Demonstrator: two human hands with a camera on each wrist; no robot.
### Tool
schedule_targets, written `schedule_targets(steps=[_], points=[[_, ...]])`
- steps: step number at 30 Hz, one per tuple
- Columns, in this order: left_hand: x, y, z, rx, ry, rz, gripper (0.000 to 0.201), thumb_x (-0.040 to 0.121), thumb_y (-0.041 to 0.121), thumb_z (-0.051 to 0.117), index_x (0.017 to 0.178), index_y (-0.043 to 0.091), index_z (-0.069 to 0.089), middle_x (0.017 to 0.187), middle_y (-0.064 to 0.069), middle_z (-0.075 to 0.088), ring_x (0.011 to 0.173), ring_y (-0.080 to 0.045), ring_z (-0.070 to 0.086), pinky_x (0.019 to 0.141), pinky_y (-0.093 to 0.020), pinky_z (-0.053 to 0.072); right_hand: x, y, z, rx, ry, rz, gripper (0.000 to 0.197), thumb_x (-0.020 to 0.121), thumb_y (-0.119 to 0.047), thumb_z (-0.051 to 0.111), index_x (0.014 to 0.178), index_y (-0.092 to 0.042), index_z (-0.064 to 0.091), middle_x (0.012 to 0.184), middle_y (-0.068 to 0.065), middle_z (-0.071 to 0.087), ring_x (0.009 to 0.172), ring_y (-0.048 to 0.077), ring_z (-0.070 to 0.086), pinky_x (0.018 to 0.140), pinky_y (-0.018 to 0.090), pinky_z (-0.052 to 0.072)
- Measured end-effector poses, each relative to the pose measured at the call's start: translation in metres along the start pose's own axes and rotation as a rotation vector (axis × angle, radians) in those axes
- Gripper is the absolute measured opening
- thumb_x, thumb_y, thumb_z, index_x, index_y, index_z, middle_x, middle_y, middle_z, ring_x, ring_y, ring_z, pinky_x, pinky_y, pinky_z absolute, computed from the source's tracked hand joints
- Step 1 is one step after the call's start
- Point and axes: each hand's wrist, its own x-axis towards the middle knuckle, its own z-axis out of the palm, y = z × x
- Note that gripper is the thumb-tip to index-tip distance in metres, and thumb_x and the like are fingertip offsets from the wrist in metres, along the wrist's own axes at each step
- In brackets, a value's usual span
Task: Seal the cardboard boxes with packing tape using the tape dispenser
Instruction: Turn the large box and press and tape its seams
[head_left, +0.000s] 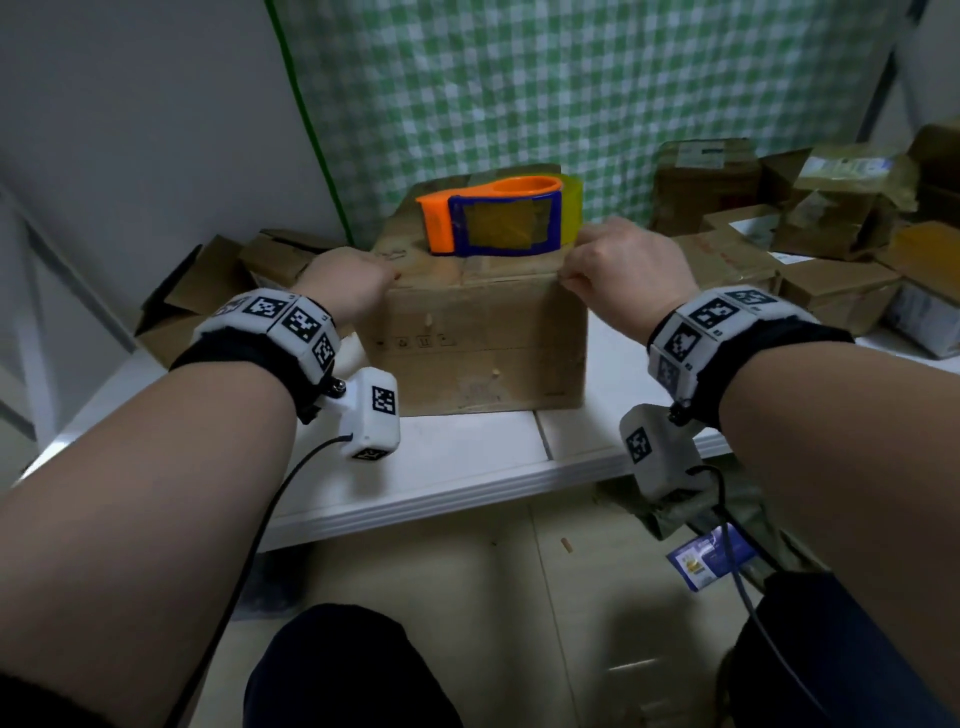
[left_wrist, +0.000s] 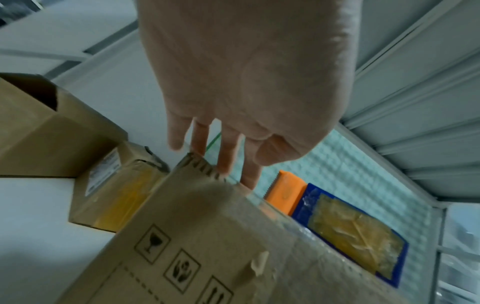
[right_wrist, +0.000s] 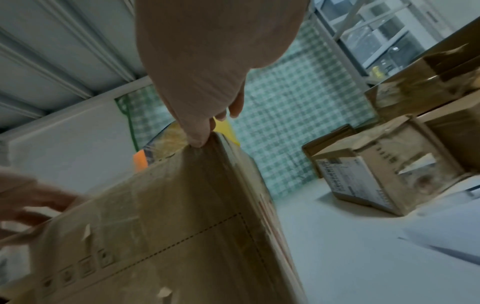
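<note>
- White table (head_left: 467, 457) fills the lower centre of the head view; other boxes (head_left: 810, 228) pile up at upper right and at left.
- Cardboard box (head_left: 478, 343) stands at frame centre on the table, its long axis running left to right across the frame, both hands at its top front edge.
- Tape dispenser (head_left: 493, 218), orange and blue, sits on the box top, just behind and between the hands, long axis parallel to that edge. Its orange end points left; the yellow roll end lies nearest the right hand. Judgement: the right hand has the shorter reach to it.
- Left hand (head_left: 345, 286) at the top left corner: fingers straight, tips resting on the box edge, gripping nothing.
- Right hand (head_left: 631, 270) at the top right corner: thumb and fingers pinch the box's edge.
- Left wrist view alone shows clear tape already glossing the front face, and the handling symbols.
- Right wrist view alone shows the pinch.
</note>
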Motion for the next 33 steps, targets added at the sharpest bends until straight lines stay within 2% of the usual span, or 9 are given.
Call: schedule_targets(steps=[3, 5, 7, 10, 13, 16, 18, 20, 33], points=[[-0.004, 0.008, 0.0, 0.01, -0.048, 0.077, 0.028, 0.098, 0.012, 0.042, 0.118, 0.004, 0.06, 0.113, -0.017, 0.063, 0.105, -0.028, 0.058, 0.088, -0.041, 0.047, -0.007, 0.013, -0.005, -0.063, 0.019, 0.088, 0.023, 0.093, -0.017, 0.051, 0.089, -0.009, 0.072, 0.094, 0.009, 0.062, 0.093, 0.031, 0.053, 0.058, 0.035, 0.04], [-0.008, 0.016, 0.001, -0.111, -0.049, 0.02, 0.016, 0.094, 0.024, 0.052, 0.099, 0.012, 0.061, 0.084, -0.001, 0.06, 0.079, -0.017, 0.057, 0.069, -0.029, 0.047, -0.009, 0.016, -0.009, -0.099, 0.0, 0.124, 0.022, 0.091, -0.013, 0.051, 0.096, -0.012, 0.072, 0.097, 0.008, 0.062, 0.097, 0.03, 0.051, 0.059, 0.032, 0.035], [-0.01, 0.021, 0.001, -0.251, -0.076, -0.007, 0.017, 0.089, 0.031, 0.059, 0.096, 0.016, 0.064, 0.073, 0.007, 0.053, 0.075, -0.017, 0.053, 0.071, -0.026, 0.046, -0.008, 0.011, -0.014, -0.087, -0.037, 0.121, 0.027, 0.086, -0.012, 0.052, 0.106, -0.017, 0.07, 0.103, 0.006, 0.061, 0.102, 0.029, 0.049, 0.062, 0.032, 0.035], [-0.017, 0.03, -0.001, -0.376, -0.16, 0.04, 0.021, 0.089, 0.024, 0.063, 0.1, 0.008, 0.07, 0.081, 0.005, 0.063, 0.074, -0.008, 0.06, 0.085, -0.027, 0.05, -0.003, -0.009, -0.02, -0.076, -0.134, 0.036, 0.042, 0.082, -0.023, 0.059, 0.124, -0.024, 0.06, 0.111, 0.003, 0.057, 0.107, 0.026, 0.047, 0.071, 0.034, 0.04], [-0.029, 0.036, -0.001, -0.395, -0.188, 0.127, 0.021, 0.09, 0.007, 0.058, 0.107, 0.002, 0.069, 0.094, -0.001, 0.069, 0.072, 0.007, 0.062, 0.068, -0.006, 0.049, 0.005, -0.035, -0.019, -0.064, -0.203, -0.07, 0.049, 0.079, -0.034, 0.064, 0.126, -0.027, 0.057, 0.115, 0.001, 0.057, 0.106, 0.024, 0.048, 0.074, 0.033, 0.042], [-0.037, 0.028, -0.001, -0.318, -0.226, 0.222, 0.046, 0.084, -0.015, 0.047, 0.12, 0.008, 0.064, 0.112, -0.001, 0.065, 0.087, 0.001, 0.059, 0.081, -0.006, 0.043, 0.01, -0.059, -0.013, -0.04, -0.25, -0.133, 0.051, 0.079, -0.041, 0.065, 0.127, -0.027, 0.056, 0.115, 0.002, 0.057, 0.108, 0.026, 0.051, 0.079, 0.039, 0.05], [-0.04, 0.019, -0.003, -0.243, -0.272, 0.265, 0.058, 0.08, -0.019, 0.051, 0.128, 0.013, 0.058, 0.113, 0.001, 0.062, 0.078, 0.002, 0.054, 0.068, 0.001, 0.042, 0.012, -0.069, -0.01, -0.055, -0.247, -0.151, 0.047, 0.083, -0.042, 0.062, 0.126, -0.024, 0.058, 0.113, 0.004, 0.058, 0.107, 0.027, 0.054, 0.078, 0.039, 0.051], [-0.04, 0.012, 0.0, -0.169, -0.297, 0.338, 0.067, 0.076, -0.016, 0.063, 0.133, 0.017, 0.053, 0.114, 0.003, 0.061, 0.091, -0.005, 0.054, 0.058, 0.002, 0.039, 0.016, -0.073, -0.008, -0.074, -0.192, -0.156, 0.037, 0.089, -0.041, 0.054, 0.118, -0.02, 0.064, 0.107, 0.006, 0.062, 0.101, 0.028, 0.058, 0.072, 0.037, 0.05], [-0.034, 0.0, 0.03, 0.034, -0.025, 0.468, 0.073, 0.069, 0.022, 0.082, 0.135, 0.026, 0.051, 0.131, 0.004, 0.059, 0.114, -0.013, 0.056, 0.086, -0.007, 0.03, 0.022, -0.075, -0.006, -0.014, -0.102, -0.084, 0.034, 0.094, -0.04, 0.048, 0.1, -0.017, 0.072, 0.092, 0.01, 0.068, 0.089, 0.032, 0.062, 0.06, 0.032, 0.036]])
